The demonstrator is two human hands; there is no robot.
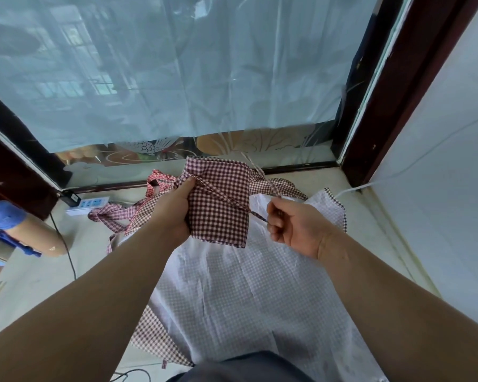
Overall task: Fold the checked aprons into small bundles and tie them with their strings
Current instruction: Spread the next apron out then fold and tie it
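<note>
The right hand [295, 227] is curled closed and pinches the string [257, 215] between thumb and fingers, just off the right edge of the bundle. From there the string runs taut on a slant across the face of the folded apron [218, 224]. Another strand of string [262, 177] rises blurred above the hand. The left hand [174, 208] grips the apron's left edge, thumb on top and fingers underneath, and holds it in the air above the far part of the floor [89, 257], near the window.

The step in hand looks like wrapping the string round the bundle. To do it well, the left hand should squeeze the layers so that the fold does not spring open. The right hand should keep the string tight as it passes behind.

Below lies a pale apron [246, 285], spread flat. More checked aprons [138, 210] are heaped at the floor's far left.
</note>
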